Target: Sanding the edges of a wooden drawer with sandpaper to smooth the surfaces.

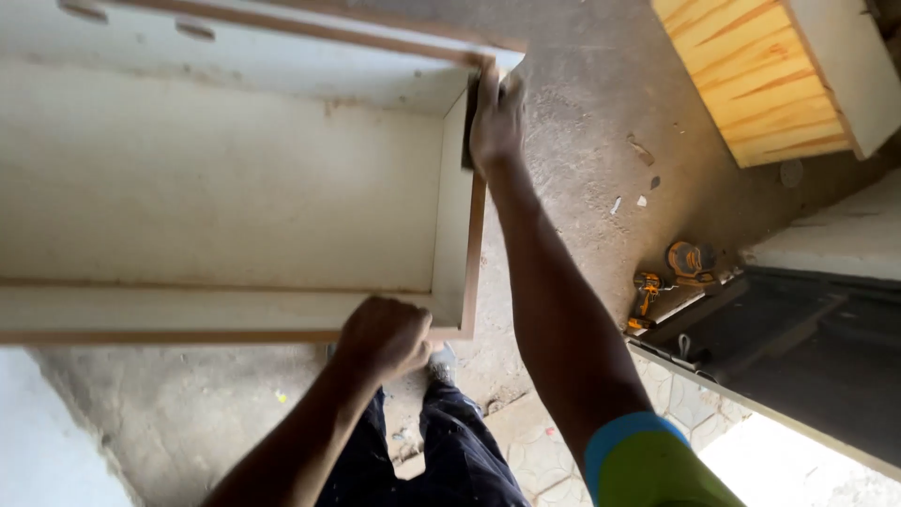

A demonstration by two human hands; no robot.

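A cream box (216,188), open toward the camera with wood-coloured edges, fills the left and middle of the view from the head camera. It is held up above a grey concrete floor (582,94). The left hand (385,336) is closed around the box's near bottom edge, close to its right corner. The right hand (496,117), arm stretched out, grips the box's far right corner, fingers wrapped over the edge. The hands are well apart, one at each end of the box's right side. Below, between the arms, dark trousers (460,451) and a shoe (443,364) show. Right of the right arm, an orange drill (646,299) and an orange sander (690,261) lie on the floor beside a dark panel (798,347). At top right lies a slatted wooden panel (751,75).
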